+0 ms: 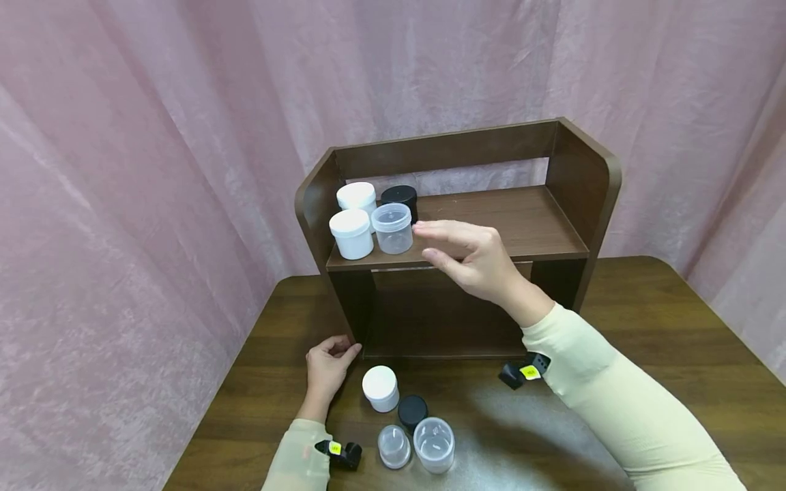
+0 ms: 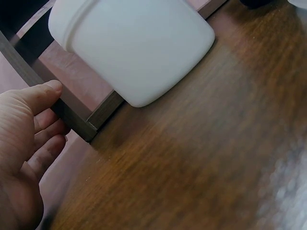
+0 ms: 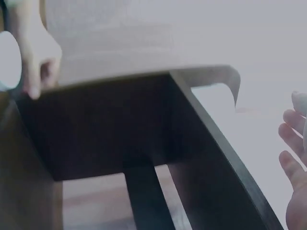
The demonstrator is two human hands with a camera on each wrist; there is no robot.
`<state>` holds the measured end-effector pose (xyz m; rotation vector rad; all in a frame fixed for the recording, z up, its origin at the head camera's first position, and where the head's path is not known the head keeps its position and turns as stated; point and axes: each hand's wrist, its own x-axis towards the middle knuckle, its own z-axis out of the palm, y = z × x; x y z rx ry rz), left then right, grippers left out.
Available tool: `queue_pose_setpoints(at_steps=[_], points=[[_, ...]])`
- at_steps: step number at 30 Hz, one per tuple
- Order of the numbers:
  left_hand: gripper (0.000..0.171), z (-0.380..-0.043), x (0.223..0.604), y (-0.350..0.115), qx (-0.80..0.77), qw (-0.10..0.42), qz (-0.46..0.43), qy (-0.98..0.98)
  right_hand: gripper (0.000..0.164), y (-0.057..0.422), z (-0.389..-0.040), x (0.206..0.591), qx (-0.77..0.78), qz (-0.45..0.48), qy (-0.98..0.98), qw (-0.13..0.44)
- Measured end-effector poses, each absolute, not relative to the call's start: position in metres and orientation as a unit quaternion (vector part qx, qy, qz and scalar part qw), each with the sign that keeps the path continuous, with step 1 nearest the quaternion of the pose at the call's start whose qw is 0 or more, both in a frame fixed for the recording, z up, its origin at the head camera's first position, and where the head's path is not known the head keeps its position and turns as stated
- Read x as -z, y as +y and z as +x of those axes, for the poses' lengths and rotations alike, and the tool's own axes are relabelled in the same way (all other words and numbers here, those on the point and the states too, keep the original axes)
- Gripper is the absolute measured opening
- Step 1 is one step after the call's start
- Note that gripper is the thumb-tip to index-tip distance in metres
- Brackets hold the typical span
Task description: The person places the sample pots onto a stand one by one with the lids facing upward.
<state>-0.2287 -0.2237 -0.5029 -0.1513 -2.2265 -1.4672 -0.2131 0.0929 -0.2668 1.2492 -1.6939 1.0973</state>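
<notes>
Low at the front left, my left hand (image 1: pixel 327 374) pinches the bottom of the side panel of a dark brown shelf unit (image 1: pixel 506 211). The left wrist view shows its thumb on the panel's front edge and the other fingers on the outer side. My right hand (image 1: pixel 473 262), fingers extended and thumb apart, hovers at the upper shelf's front edge with nothing in it. Its fingertips are just right of a clear lidded jar (image 1: pixel 394 239). Beside and behind that jar stand a white jar (image 1: pixel 352 240), another white jar (image 1: pixel 356 196) and a black jar (image 1: pixel 399 194).
On the wooden table (image 1: pixel 245 416), before the unit, stand a white jar (image 1: pixel 381 392), a black-topped jar (image 1: pixel 413 411), a small clear jar (image 1: pixel 394 449) and a larger clear jar (image 1: pixel 434 447). A pink curtain (image 1: pixel 184 170) hangs behind. The unit's right side panel (image 1: pixel 586 184) rises above the shelf.
</notes>
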Motion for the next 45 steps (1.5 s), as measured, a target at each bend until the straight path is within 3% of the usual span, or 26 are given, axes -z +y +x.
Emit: queue_pose_setpoints(at_steps=[6, 19, 27, 39, 45], points=[[0.016, -0.228, 0.499, -0.224, 0.537, 0.231, -0.051, -0.81, 0.035, 0.111, -0.186, 0.296, -0.418, 0.514, -0.675, 0.325], [0.016, -0.227, 0.495, -0.224, 0.535, 0.218, -0.042, -0.815, 0.042, 0.14, -0.156, 0.381, -0.378, 0.48, -0.768, 0.191], [0.014, -0.227, 0.492, -0.223, 0.544, 0.224, -0.061, -0.806, 0.046, 0.147, -0.146, 0.409, -0.381, 0.472, -0.776, 0.172], [0.013, -0.226, 0.492, -0.225, 0.544, 0.222, -0.06, -0.807, 0.051, 0.142, -0.135, 0.424, -0.386, 0.475, -0.78, 0.131], [0.014, -0.227, 0.492, -0.224, 0.542, 0.222, -0.058, -0.808, 0.056, 0.133, -0.131, 0.43, -0.369, 0.507, -0.766, 0.144]])
